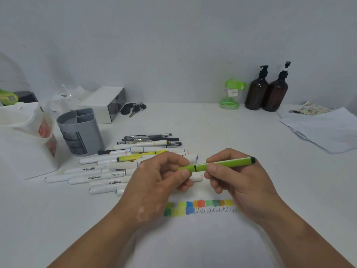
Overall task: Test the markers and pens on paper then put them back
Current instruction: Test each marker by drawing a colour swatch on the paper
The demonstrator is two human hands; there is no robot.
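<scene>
A green marker (pixel 228 163) lies level between both hands above the paper (pixel 193 238). My left hand (pixel 154 182) pinches its cap end (pixel 186 168). My right hand (pixel 237 178) grips the barrel, whose black-tipped end points right. The cap sits against the barrel. On the paper runs a row of colour swatches (pixel 199 206) with a black scribble beside them. A pile of white markers and black pens (pixel 123 163) lies on the table behind my left hand. The grey pen holder (pixel 80 130) stands to the left of the pile with nothing showing in its compartments.
Two brown pump bottles (pixel 267 91) and a green-lidded clear jar (pixel 231 94) stand at the back right. Loose paper sheets (pixel 324 128) lie far right. A white box (pixel 105 103), keys (pixel 133 108) and a white bag (pixel 25 128) sit at the back left.
</scene>
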